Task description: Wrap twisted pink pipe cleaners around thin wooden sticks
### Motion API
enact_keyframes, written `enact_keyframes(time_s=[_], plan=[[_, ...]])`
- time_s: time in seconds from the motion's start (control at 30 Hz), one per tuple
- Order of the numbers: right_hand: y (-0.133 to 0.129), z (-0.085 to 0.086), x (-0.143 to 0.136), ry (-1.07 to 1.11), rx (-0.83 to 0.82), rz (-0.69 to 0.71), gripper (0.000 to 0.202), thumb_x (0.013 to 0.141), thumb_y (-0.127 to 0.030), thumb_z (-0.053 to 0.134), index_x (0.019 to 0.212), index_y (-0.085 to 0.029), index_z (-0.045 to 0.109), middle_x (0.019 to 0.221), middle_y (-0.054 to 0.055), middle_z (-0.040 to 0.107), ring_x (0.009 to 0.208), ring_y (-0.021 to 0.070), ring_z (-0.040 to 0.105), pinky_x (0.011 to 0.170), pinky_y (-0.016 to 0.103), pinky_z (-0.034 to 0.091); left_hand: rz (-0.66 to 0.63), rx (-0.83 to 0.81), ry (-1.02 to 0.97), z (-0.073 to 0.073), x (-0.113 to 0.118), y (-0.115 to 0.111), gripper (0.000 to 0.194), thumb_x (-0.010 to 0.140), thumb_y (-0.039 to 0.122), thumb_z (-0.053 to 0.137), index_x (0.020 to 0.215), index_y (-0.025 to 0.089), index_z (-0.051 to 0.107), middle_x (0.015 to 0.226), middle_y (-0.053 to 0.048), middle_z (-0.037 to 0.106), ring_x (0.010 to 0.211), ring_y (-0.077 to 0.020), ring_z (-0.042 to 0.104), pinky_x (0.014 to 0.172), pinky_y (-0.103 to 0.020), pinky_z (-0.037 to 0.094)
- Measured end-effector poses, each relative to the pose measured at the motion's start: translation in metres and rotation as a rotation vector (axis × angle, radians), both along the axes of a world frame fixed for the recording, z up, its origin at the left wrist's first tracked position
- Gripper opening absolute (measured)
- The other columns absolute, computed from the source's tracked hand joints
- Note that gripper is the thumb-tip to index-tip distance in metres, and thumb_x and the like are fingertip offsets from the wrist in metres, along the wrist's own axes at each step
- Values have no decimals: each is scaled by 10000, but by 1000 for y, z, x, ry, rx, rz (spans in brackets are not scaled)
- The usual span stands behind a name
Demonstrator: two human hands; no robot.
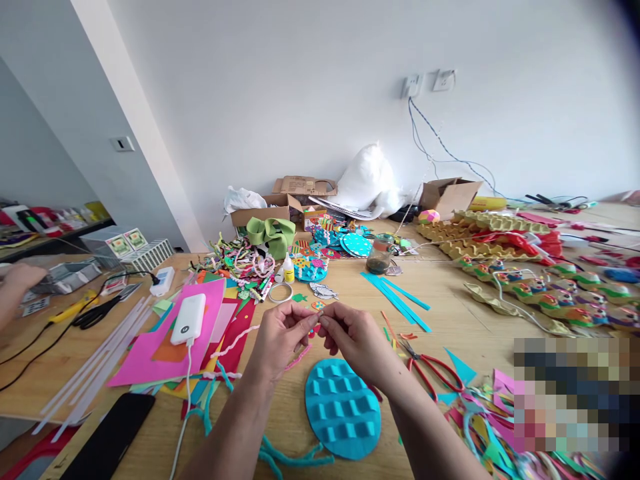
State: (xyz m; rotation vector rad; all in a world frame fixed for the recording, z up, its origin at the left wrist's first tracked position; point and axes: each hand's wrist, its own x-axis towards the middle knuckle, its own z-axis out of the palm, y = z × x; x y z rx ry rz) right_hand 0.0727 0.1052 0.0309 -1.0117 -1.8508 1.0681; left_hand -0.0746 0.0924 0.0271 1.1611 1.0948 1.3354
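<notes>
My left hand (281,332) and my right hand (353,337) meet fingertip to fingertip above the wooden table (450,300). Between them they pinch a small pale piece (319,315); what it is I cannot tell. A pink fuzzy stem (298,357) hangs below my left hand. Just under my wrists lies a teal oval disc (342,407) with woven raised strips. Red-handled scissors (434,371) lie to the right of my right hand.
A white power bank (189,318) rests on pink sheets (165,343) at left, a black phone (111,437) nearer me. Teal strips (396,298), a tape ring (281,292), a glue bottle (289,270), egg trays (480,233) and cardboard boxes (447,195) lie beyond. Another person's hand (17,280) shows at far left.
</notes>
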Motion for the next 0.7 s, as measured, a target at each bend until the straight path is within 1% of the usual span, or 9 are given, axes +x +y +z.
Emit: enact_keyframes(time_s=[0.17,0.33,0.43,0.53,0.63,0.7], plan=[[-3,1,0,-16,61,-32,211,891,-311,440,727,-205,521,606,3,582,520,136,570,484,231,427,56,38,38,5,4,-5,252,674,357,719,688,131,607,495,26,558,401,-53,431,379,-168,286],[-5,0,-1,-2,87,-58,213,886,-301,455,702,-208,509,612,1,578,506,132,563,474,230,418,68,59,57,6,6,-6,249,683,360,709,689,131,612,478,36,531,392,-50,417,374,-169,287],[-4,-1,-2,44,42,-56,212,881,-310,468,703,-204,517,617,1,574,502,131,571,451,225,419,68,60,50,3,6,-5,237,704,360,692,722,134,623,482,37,528,399,-50,416,377,-166,282],[-1,-2,-4,121,-29,-40,221,879,-334,476,713,-197,524,620,-1,563,499,124,562,445,222,431,66,58,55,1,4,-4,230,723,353,676,772,132,632,526,19,561,435,-57,442,394,-164,295],[2,-3,-4,185,-110,13,255,880,-371,476,717,-185,538,621,2,567,490,116,545,452,227,448,71,67,68,0,4,-4,219,727,338,672,769,127,632,557,6,583,453,-60,450,407,-169,305],[3,-2,-3,193,-167,44,272,869,-396,492,719,-176,547,631,10,579,487,115,542,436,226,450,87,70,70,1,4,-3,215,719,334,677,754,127,635,534,15,566,446,-61,441,409,-175,306]])
